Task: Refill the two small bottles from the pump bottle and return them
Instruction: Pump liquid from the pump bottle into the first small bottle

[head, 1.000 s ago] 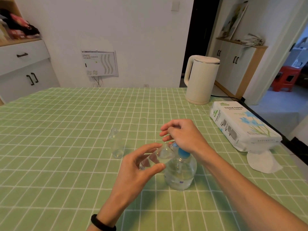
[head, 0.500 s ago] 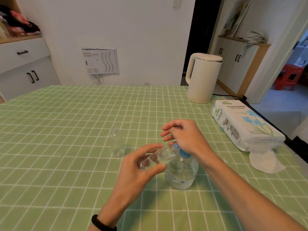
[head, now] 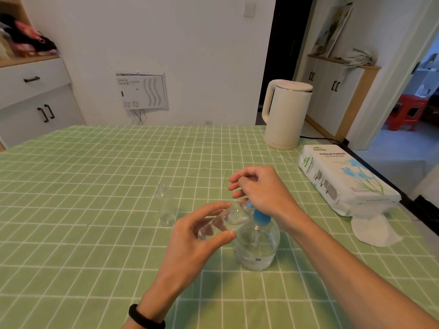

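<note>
Just below frame centre, your left hand (head: 190,236) grips a tilted small bottle (head: 222,222) at the nozzle of the pump bottle (head: 256,245) while your right hand (head: 261,188) covers the pump head; the light, smooth, probably slippery bottle should be held mid-body.

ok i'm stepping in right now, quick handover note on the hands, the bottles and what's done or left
Left hand: holds one small clear bottle tilted, its mouth at the nozzle of the pump bottle.
Right hand: on top of the blue pump head, placed to press.
Pump bottle stands on the green checked tablecloth, partly full of clear liquid.
Second small bottle stands upright and uncapped to the left, apart from both hands; it looks empty.
Done: first bottle lined up for filling; how full it is cannot be told.
Left: finish this fill, fill the second bottle, return both.
</note>
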Demonstrator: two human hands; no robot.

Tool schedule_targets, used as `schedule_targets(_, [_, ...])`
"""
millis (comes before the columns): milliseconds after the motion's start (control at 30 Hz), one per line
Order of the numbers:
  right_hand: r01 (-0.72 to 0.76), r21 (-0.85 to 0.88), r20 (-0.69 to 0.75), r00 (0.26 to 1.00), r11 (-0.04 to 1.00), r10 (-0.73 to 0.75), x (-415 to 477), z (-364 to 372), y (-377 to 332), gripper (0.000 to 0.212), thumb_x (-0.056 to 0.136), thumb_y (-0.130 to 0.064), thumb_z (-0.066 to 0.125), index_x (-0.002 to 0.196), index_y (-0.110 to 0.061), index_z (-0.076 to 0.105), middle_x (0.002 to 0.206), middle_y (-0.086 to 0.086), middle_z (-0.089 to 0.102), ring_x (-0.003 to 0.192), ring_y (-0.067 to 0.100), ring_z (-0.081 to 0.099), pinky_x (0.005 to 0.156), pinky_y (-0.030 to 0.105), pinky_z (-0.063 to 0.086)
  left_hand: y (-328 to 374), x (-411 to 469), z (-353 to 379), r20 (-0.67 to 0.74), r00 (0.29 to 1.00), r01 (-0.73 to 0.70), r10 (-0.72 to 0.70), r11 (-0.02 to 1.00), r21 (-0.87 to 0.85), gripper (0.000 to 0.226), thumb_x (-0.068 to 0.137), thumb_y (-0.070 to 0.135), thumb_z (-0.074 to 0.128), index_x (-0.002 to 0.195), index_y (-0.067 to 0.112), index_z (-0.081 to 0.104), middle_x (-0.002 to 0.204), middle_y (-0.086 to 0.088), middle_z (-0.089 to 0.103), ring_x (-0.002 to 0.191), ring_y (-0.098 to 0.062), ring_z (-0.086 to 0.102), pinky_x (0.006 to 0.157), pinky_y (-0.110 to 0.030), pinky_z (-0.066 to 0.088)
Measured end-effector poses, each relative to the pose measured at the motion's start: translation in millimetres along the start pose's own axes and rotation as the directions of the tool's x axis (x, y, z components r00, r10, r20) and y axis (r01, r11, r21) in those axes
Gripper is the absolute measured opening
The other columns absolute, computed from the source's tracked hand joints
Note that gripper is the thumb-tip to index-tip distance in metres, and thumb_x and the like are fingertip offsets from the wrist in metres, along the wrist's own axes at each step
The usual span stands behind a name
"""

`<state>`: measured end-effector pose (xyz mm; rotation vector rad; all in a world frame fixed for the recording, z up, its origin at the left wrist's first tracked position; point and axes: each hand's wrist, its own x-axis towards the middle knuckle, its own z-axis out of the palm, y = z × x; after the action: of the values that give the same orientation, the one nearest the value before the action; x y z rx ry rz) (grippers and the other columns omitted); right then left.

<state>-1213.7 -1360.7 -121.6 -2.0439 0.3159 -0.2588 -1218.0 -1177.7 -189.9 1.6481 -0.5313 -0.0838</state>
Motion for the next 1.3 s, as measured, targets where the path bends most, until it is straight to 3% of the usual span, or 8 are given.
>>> schedule_targets(267, [-0.054,0.058,0.010,0.999,0.997,0.053,-2,5,8,0.033,0.099,0.003,0.047,0.093,-0.013,0.076,0.085,0.000,0.080,0.074,0.012,0.077,0.081,0.036,0.064,-1,1,1,-0.008,0.999,0.049,-0.050,0.999,-0.020,0.053,0.076,0.008,0.091,0.114,0.042,0.079,0.109,0.008,0.083,0.101,-0.022,0.077,0.100,-0.059,0.057])
schedule_targets(667, [-0.066,0.036,0.002,0.998,0.997,0.066,-4,3,4,0.032,0.099,-0.002,0.047,0.095,-0.015,0.076,0.088,-0.003,0.080,0.076,0.009,0.077,0.080,0.031,0.063,4,0,2,-0.010,0.999,0.048,-0.048,0.999,-0.024,0.057,0.078,0.004,0.091,0.113,0.047,0.078,0.105,0.006,0.083,0.100,-0.023,0.077,0.099,-0.057,0.059])
schedule_targets(800, [-0.038,0.003,0.001,0.999,0.999,0.038,-1,0,-3,0.028,0.100,-0.007,0.051,0.093,-0.021,0.075,0.088,-0.006,0.080,0.075,0.007,0.077,0.069,0.025,0.060,7,1,0,-0.012,1.000,0.025,-0.025,1.000,-0.015,0.055,0.079,0.008,0.091,0.115,0.047,0.078,0.104,0.004,0.083,0.100,-0.021,0.077,0.097,-0.056,0.059])
schedule_targets(1100, [-0.071,0.030,0.000,0.997,0.997,0.071,-4,5,5,0.035,0.097,0.002,0.046,0.092,-0.014,0.075,0.086,0.000,0.080,0.074,0.012,0.077,0.075,0.030,0.062,-1,2,3,-0.015,0.999,0.033,-0.034,0.999,-0.034,0.053,0.074,0.016,0.091,0.114,0.047,0.078,0.111,0.009,0.082,0.105,-0.024,0.076,0.101,-0.058,0.057])
schedule_targets(1300, [-0.066,0.021,-0.009,0.998,0.998,0.067,-5,4,6,0.036,0.098,0.001,0.045,0.091,-0.016,0.075,0.085,-0.001,0.080,0.074,0.011,0.077,0.071,0.027,0.061,-5,1,2,-0.017,0.998,0.053,-0.053,0.998,-0.021,0.059,0.077,0.003,0.092,0.114,0.047,0.078,0.111,0.006,0.082,0.103,-0.026,0.076,0.099,-0.061,0.056])
